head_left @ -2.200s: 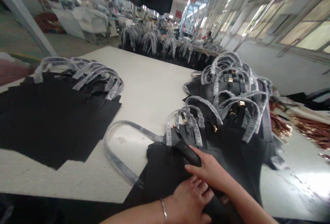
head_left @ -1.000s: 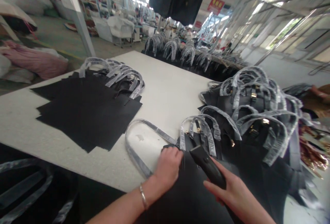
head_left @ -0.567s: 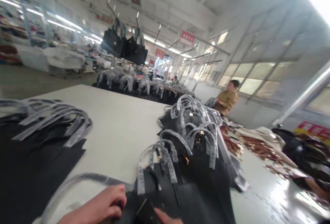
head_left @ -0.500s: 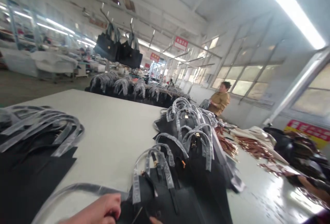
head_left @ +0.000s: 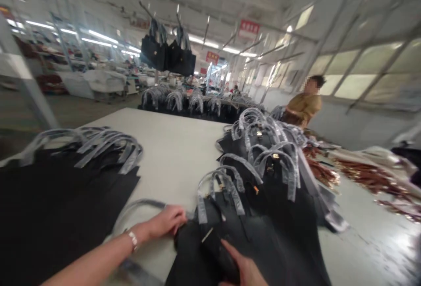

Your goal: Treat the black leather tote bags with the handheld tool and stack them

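A black handbag (head_left: 194, 251) lies tilted at the table's near edge, partly over other black bags. My left hand (head_left: 173, 220), with a bracelet on its wrist, is closed at the bag's upper left edge, beside a plastic-wrapped handle (head_left: 141, 202). My right hand (head_left: 245, 266) is on the front of the same bag, with black material between its forefinger and thumb; its lower part is cut off by the frame. Just beyond, a pile of black bags (head_left: 279, 207) has wrapped handles standing up and gold-coloured fittings.
Another stack of black bags (head_left: 66, 189) lies at the left of the white table (head_left: 167, 145). Brown straps with metal ends (head_left: 368, 176) lie at the right. A person (head_left: 302, 104) stands beyond the pile. Black bags (head_left: 167, 53) hang from a rack behind.
The view has swung left, and more of both hands now shows. My left hand stays at the bag's edge; my right hand has come further into view on its front.
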Motion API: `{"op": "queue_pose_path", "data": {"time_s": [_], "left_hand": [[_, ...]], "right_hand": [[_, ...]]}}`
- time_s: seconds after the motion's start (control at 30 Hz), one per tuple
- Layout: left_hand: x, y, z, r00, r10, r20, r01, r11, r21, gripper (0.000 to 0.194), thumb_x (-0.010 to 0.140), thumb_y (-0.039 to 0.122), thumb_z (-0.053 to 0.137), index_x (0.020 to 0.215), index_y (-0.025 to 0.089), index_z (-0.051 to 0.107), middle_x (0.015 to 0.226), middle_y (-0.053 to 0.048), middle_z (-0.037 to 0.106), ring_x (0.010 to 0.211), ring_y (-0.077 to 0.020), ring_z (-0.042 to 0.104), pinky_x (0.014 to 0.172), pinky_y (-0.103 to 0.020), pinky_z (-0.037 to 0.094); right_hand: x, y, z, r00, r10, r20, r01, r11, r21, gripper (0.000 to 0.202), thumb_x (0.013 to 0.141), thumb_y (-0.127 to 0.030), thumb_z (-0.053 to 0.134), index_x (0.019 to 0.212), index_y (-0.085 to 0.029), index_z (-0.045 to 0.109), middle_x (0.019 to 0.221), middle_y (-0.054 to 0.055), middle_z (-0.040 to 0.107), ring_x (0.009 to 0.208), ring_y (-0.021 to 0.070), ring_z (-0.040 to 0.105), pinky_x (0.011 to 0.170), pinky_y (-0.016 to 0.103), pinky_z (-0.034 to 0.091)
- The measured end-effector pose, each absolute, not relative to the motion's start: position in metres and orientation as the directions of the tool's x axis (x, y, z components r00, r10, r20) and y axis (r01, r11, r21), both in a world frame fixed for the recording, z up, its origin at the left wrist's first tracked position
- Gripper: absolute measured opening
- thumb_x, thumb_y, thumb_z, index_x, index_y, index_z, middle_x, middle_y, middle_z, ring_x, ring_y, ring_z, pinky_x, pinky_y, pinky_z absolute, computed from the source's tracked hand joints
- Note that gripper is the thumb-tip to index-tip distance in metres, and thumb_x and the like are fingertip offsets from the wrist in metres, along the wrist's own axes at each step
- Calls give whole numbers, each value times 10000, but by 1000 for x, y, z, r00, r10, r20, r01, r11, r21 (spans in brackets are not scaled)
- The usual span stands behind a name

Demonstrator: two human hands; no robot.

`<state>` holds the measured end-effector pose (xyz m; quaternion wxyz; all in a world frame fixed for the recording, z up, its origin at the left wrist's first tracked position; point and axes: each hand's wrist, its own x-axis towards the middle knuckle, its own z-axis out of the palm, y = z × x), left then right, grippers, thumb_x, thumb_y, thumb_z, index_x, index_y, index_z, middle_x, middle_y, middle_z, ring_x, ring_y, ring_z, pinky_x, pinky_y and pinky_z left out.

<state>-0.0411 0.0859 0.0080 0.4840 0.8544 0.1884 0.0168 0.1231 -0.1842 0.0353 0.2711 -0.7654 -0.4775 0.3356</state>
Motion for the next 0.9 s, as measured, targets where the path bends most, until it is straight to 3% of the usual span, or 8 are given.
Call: {"op": "queue_pose_path", "data": {"time_s": [0.1, 0.17, 0.27, 0.37, 0.53, 0.7, 0.9], "left_hand": [[-48, 90, 7, 872, 468, -146, 332, -346, 878, 291, 904, 380, 385, 801, 163, 549, 634, -10, 587, 558, -141, 532, 548, -231, 394], [-53, 93, 10, 876, 452, -166, 344, -346, 873, 224, 860, 362, 512, 836, 161, 608, 705, -13, 623, 636, -143, 566, 609, -228, 414], [-56, 94, 20, 966, 249, -76, 196, -504, 841, 152, 798, 312, 651, 883, 193, 690, 844, -25, 657, 791, -158, 587, 740, -232, 416], [-51, 95, 29, 1000, 10, 0, 6, -641, 767, 145, 847, 329, 622, 889, 224, 713, 865, -35, 638, 808, -163, 572, 761, -243, 406], [-33, 99, 30, 991, -84, -102, 27, -625, 780, 129, 815, 306, 656, 717, 227, 678, 755, -10, 593, 721, -154, 536, 699, -241, 391], [-30, 103, 21, 989, -4, -151, 118, -597, 793, 154, 775, 285, 675, 659, 193, 631, 648, 10, 577, 621, -131, 518, 621, -226, 377], [-49, 108, 15, 949, 284, -137, 270, -511, 816, 384, 963, 365, 315, 925, 128, 615, 692, -29, 605, 598, -131, 547, 574, -221, 402]], "right_hand": [[119, -188, 36, 336, 919, -207, 531, -366, -764, 761, 711, -274, 646, 1440, -219, 432, 1304, 62, 639, 1178, 297, 598, 1019, 381, 450], [121, -189, 37, 329, 918, -220, 509, -369, -778, 748, 722, -289, 625, 1441, -218, 430, 1305, 64, 636, 1165, 292, 608, 1015, 390, 457], [123, -189, 38, 326, 914, -239, 487, -380, -786, 739, 724, -307, 622, 1434, -218, 442, 1286, 69, 648, 1120, 289, 636, 960, 377, 499], [121, -189, 40, 346, 908, -235, 476, -385, -791, 728, 718, -304, 628, 1421, -211, 464, 1260, 77, 663, 1034, 283, 676, 892, 357, 534], [118, -188, 46, 353, 903, -246, 486, -401, -777, 723, 728, -274, 611, 1430, -215, 449, 1165, 54, 712, 973, 266, 699, 893, 350, 526], [116, -188, 51, 325, 913, -247, 513, -389, -765, 732, 731, -256, 608, 1436, -167, 431, 1228, 80, 681, 1102, 265, 642, 966, 340, 470], [118, -188, 49, 318, 912, -259, 516, -396, -760, 742, 736, -250, 603, 1444, -136, 411, 1221, 96, 684, 1092, 259, 645, 949, 332, 472]]}}
